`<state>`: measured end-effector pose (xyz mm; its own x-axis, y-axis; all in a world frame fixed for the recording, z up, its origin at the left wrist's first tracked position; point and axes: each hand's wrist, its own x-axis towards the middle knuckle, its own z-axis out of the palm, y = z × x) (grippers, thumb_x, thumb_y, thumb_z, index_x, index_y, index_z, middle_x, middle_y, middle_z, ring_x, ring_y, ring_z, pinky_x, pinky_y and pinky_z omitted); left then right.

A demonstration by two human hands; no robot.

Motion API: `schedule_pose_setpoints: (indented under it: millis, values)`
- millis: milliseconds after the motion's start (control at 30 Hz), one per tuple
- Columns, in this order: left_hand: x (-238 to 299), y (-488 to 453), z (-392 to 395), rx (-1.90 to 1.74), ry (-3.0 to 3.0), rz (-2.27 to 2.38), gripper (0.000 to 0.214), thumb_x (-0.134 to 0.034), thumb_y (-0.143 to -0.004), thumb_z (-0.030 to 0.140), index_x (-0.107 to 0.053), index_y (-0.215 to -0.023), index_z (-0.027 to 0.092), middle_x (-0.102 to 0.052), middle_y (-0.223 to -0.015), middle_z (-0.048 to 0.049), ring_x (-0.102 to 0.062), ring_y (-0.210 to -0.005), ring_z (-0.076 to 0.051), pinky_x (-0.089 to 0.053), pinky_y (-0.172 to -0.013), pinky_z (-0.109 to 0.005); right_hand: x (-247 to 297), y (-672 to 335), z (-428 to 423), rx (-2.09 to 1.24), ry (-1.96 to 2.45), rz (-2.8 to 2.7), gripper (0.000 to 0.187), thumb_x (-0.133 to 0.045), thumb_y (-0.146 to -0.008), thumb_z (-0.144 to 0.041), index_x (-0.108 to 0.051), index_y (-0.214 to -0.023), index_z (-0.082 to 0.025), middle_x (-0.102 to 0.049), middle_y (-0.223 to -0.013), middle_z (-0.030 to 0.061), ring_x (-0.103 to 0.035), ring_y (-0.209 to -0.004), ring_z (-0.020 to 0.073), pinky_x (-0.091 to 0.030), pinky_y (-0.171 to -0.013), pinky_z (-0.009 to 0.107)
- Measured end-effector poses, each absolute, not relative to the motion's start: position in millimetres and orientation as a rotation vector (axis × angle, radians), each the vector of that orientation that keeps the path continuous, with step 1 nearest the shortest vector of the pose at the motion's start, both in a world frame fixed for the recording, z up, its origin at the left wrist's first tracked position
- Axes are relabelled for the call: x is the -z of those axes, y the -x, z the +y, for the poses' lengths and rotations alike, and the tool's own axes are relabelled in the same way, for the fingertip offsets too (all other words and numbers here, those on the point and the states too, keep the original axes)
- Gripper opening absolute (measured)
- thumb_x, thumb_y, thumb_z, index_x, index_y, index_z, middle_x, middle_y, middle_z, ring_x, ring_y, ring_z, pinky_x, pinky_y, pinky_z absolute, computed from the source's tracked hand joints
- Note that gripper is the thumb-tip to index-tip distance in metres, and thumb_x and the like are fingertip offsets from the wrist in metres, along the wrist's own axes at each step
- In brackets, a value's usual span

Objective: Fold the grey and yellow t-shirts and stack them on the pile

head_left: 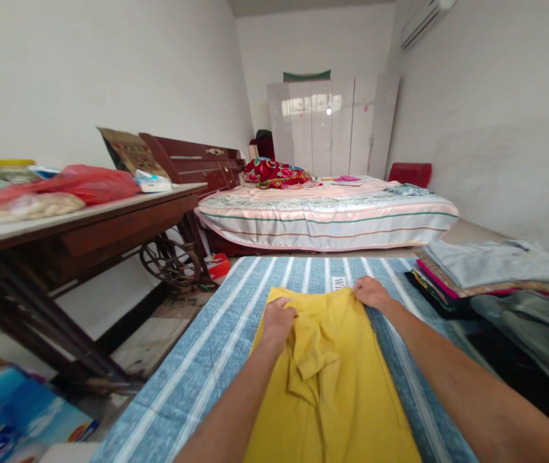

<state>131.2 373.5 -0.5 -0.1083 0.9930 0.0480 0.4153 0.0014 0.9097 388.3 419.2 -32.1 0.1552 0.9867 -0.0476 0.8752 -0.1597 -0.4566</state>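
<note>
Yellow bottoms, a skirt or trousers, lie spread on a blue-and-white striped bed cover. A loose tie or flap of the same cloth hangs bunched at the front below the waist. My left hand is closed on the cloth near the waistband's left side. At the top right corner of the waistband, my right hand pinches the edge between thumb and fingers. The lower end runs out of view at the bottom, between my forearms.
Folded clothes are stacked to the right, beside a dark grey garment. A sewing-machine table with a red plastic bag stands left. Beyond is another bed. A blue package sits at lower left.
</note>
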Motion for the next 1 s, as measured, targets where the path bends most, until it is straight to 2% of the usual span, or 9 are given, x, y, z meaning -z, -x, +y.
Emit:
schedule_pose_setpoints:
  millis: [100, 267, 400, 500, 567, 633, 733, 867, 1000]
  values:
    - [5.7, -124.5, 383.4, -1.073, -1.499, 1.682, 0.023, -0.049, -0.06, 0.007, -0.068, -0.069, 0.014, -0.064, -0.059, 0.0001, -0.058, -0.055, -0.013, -0.039, -0.045, -0.018, 34.0, -386.2, 417.9, -0.442, 2.15, -1.748, 0.028, -0.054, -0.088, -0.034, -0.056, -0.11, -0.017, -0.058, -0.111, 0.0067, -0.058, -0.095, 0.0184, -0.049, -0.081, 0.039]
    - [-3.1, -123.8, 397.6, -1.062, -1.625, 1.755, 0.025, -0.048, -0.067, 0.011, -0.068, -0.082, 0.015, -0.068, -0.07, -0.0007, -0.061, -0.063, -0.014, -0.043, -0.052, -0.019, 36.9, -388.8, 412.0, -0.367, 2.128, -1.709, 0.027, -0.054, -0.088, -0.033, -0.057, -0.108, -0.016, -0.059, -0.11, 0.0063, -0.058, -0.095, 0.0182, -0.049, -0.081, 0.039]
    - [-3.4, -119.6, 403.2, -0.963, -1.779, 1.873, 0.025, -0.048, -0.065, 0.003, -0.068, -0.077, 0.015, -0.07, -0.078, -0.0059, -0.064, -0.083, -0.019, -0.045, -0.07, -0.023, 38.3, -390.2, 405.0, -0.269, 2.135, -1.634, 0.027, -0.053, -0.088, -0.032, -0.057, -0.11, -0.016, -0.058, -0.114, 0.0075, -0.056, -0.102, 0.0191, -0.046, -0.087, 0.04]
    - [0.0, -117.6, 402.4, -0.882, -1.884, 1.916, 0.029, -0.048, -0.068, 0.003, -0.068, -0.084, 0.016, -0.071, -0.09, -0.0079, -0.062, -0.094, -0.021, -0.044, -0.082, -0.026, 38.6, -387.5, 399.4, -0.206, 2.166, -1.565, 0.029, -0.049, -0.088, -0.028, -0.059, -0.112, -0.015, -0.061, -0.113, 0.0095, -0.056, -0.105, 0.0189, -0.043, -0.088, 0.031]
    - [0.9, -117.5, 402.0, -0.837, -1.932, 1.933, 0.03, -0.048, -0.07, 0.004, -0.067, -0.091, 0.016, -0.07, -0.095, -0.0083, -0.062, -0.096, -0.02, -0.043, -0.084, -0.026, 38.4, -384.2, 395.9, -0.182, 2.192, -1.545, 0.031, -0.049, -0.085, -0.034, -0.064, -0.105, -0.015, -0.064, -0.107, 0.0106, -0.057, -0.102, 0.0202, -0.043, -0.084, 0.027]
    - [0.2, -117.4, 402.3, -0.795, -1.961, 1.955, 0.03, -0.048, -0.072, 0.005, -0.067, -0.094, 0.015, -0.07, -0.097, -0.009, -0.063, -0.096, -0.02, -0.044, -0.083, -0.025, 37.9, -380.3, 393.0, -0.167, 2.216, -1.546, 0.034, -0.053, -0.08, -0.044, -0.068, -0.093, -0.016, -0.065, -0.102, 0.011, -0.058, -0.099, 0.0219, -0.043, -0.081, 0.028]
    - [-2.7, -116.5, 402.2, -0.744, -1.981, 2.027, 0.033, -0.045, -0.075, 0.007, -0.065, -0.101, 0.013, -0.069, -0.097, -0.0117, -0.063, -0.094, -0.021, -0.045, -0.081, -0.026, 36.6, -374.8, 389.5, -0.156, 2.236, -1.557, 0.035, -0.055, -0.077, -0.049, -0.069, -0.083, -0.017, -0.065, -0.099, 0.0109, -0.057, -0.098, 0.0221, -0.042, -0.08, 0.029]
    - [-10.5, -121.2, 397.6, -0.667, -2.044, 2.131, 0.036, -0.042, -0.076, 0.006, -0.063, -0.104, 0.01, -0.068, -0.097, -0.0168, -0.062, -0.096, -0.026, -0.046, -0.079, -0.031, 34.7, -371.0, 383.5, -0.169, 2.213, -1.583, 0.044, -0.047, -0.079, -0.056, -0.068, -0.081, -0.017, -0.065, -0.096, 0.0109, -0.056, -0.097, 0.0225, -0.04, -0.082, 0.03]
    - [-23.0, -149.5, 394.0, -0.608, -2.296, 2.036, 0.03, -0.043, -0.078, 0.01, -0.065, -0.099, 0.012, -0.063, -0.108, -0.0165, -0.054, -0.108, -0.029, -0.042, -0.089, -0.036, 33.3, -371.9, 373.7, -0.177, 2.192, -1.583, 0.046, -0.051, -0.076, -0.058, -0.067, -0.086, -0.017, -0.064, -0.098, 0.0109, -0.054, -0.099, 0.0232, -0.038, -0.085, 0.032]
